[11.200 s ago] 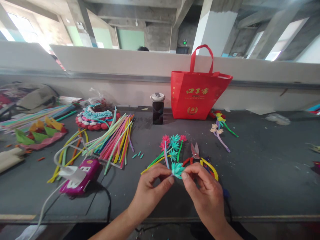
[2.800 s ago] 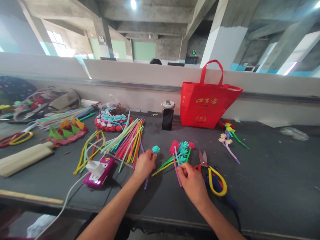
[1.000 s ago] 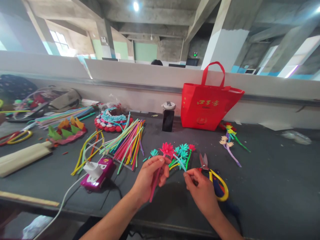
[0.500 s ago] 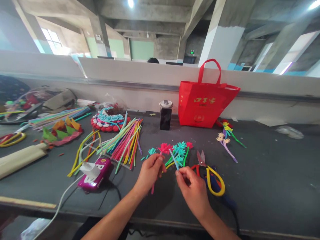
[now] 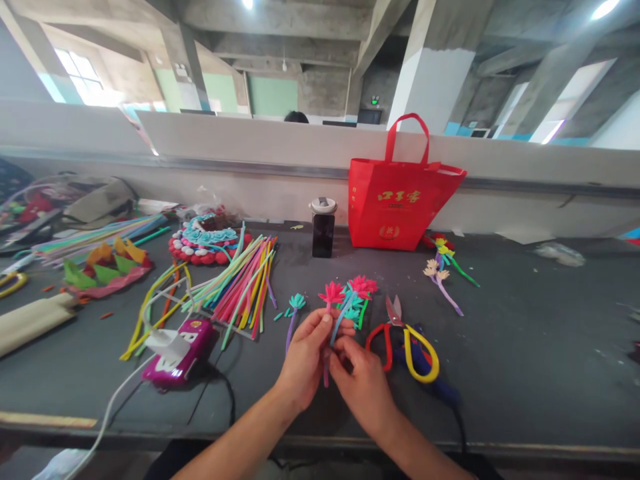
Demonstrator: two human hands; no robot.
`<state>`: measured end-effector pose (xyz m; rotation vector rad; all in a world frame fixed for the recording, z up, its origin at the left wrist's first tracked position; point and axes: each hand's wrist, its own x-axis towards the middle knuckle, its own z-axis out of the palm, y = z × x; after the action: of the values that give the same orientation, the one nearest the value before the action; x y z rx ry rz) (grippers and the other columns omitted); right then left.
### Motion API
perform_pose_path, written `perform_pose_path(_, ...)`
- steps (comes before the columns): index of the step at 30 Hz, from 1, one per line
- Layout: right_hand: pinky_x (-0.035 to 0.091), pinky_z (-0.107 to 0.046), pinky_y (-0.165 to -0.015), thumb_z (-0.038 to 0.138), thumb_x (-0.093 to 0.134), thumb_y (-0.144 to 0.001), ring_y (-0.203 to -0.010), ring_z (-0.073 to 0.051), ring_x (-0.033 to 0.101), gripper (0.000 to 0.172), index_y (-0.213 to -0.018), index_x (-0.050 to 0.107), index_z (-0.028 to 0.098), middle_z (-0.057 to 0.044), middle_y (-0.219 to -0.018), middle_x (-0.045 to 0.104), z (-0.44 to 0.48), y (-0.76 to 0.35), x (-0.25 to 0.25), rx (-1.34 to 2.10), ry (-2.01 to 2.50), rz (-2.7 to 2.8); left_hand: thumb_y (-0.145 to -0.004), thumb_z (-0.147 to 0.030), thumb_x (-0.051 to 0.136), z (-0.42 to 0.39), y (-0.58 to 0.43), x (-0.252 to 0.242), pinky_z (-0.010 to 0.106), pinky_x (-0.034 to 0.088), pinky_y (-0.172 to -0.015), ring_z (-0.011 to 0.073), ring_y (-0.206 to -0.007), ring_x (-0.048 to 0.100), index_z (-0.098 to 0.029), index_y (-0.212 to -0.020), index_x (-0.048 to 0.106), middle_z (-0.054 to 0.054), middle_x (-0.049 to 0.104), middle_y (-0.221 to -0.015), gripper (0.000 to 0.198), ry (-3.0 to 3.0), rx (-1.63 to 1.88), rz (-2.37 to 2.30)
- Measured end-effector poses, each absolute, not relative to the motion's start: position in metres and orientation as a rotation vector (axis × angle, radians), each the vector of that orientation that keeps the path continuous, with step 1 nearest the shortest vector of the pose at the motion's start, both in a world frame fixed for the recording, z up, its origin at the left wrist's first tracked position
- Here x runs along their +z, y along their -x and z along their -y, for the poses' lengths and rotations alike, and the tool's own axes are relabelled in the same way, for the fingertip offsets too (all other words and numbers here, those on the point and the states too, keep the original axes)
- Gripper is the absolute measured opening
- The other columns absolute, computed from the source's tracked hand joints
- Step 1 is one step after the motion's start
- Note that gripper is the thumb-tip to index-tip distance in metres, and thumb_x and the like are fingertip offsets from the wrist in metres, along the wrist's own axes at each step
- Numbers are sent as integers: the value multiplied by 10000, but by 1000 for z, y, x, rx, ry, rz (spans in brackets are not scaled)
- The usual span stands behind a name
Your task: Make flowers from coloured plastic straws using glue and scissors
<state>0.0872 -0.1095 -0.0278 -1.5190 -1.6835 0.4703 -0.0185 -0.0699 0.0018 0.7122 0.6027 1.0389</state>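
Note:
My left hand [image 5: 307,353] is closed on the pink stem of a pipe-cleaner flower with a pink head [image 5: 332,294]. Close beside it, my right hand [image 5: 361,370] pinches the lower end of a blue pipe-cleaner stem [image 5: 341,317], which leads up to another pink flower head [image 5: 363,287]. Both hands nearly touch. Behind them lie turquoise flowers [image 5: 353,308], partly hidden by the fingers and stems. A single turquoise flower [image 5: 297,302] with a purple stem rests left of my left hand. Scissors [image 5: 395,313] with red and yellow handles lie open to the right.
A bundle of coloured pipe cleaners [image 5: 250,287] and a purple power strip [image 5: 180,357] with a plugged-in white charger are on the left. A phone [image 5: 323,236] stands upright before a red bag [image 5: 405,207]. More flowers [image 5: 441,270] lie at right; a dark-blue object [image 5: 425,363] is under the scissors.
My right hand has moved left and slightly down, bringing the blue-stemmed flower against the pink-stemmed one. My left hand has shifted a little right, uncovering the purple stem. The view has turned slightly right.

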Motion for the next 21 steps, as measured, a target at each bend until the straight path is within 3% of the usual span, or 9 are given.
perform_pose_path(5, 383, -223, -572, 282, 481, -893, -552, -134, 559, 208, -697, 507, 216, 21, -598, 592, 103, -97, -17, 384, 1512, 1615, -926, -453, 524, 61, 20, 10, 330, 540, -801, 225, -926, 689, -182, -1127, 670, 126, 719, -1141, 367, -1023, 974, -605)
perform_pose_path(8, 372, -215, -549, 373, 469, -913, -512, -121, 530, 298, -655, 457, 226, 38, -546, 557, 98, -115, -7, 332, 1553, 1527, -927, -367, 527, 46, 29, 6, 368, 467, -984, 243, -1124, 620, -179, -1145, 664, 117, 692, -1198, 319, -1502, 1115, -891)
perform_pose_path(12, 369, -230, -554, 411, 465, -894, -509, -132, 541, 326, -622, 441, 232, 32, -525, 557, 85, -148, -1, 277, 1743, 1523, -907, -206, 506, 29, 34, -13, 424, 448, -986, 274, -1085, 617, -141, -1140, 645, 149, 688, -1131, 279, -2147, 923, -1273)
perform_pose_path(16, 348, -236, -542, 339, 483, -887, -530, -147, 581, 287, -624, 480, 226, 10, -548, 604, 75, -171, -6, 278, 1889, 1528, -921, -191, 478, 30, 27, -26, 453, 426, -982, 303, -1089, 604, -143, -1148, 630, 163, 682, -1105, 278, -2291, 670, -1412)
perform_pose_path(21, 285, -245, -516, 258, 568, -849, -531, -152, 596, 275, -584, 515, 211, -9, -559, 638, 73, -174, -11, 257, 2072, 1600, -869, -171, 544, 32, 18, -27, 337, 483, -796, 249, -894, 668, -159, -1012, 670, 115, 712, -931, 191, -2135, 633, -1414)
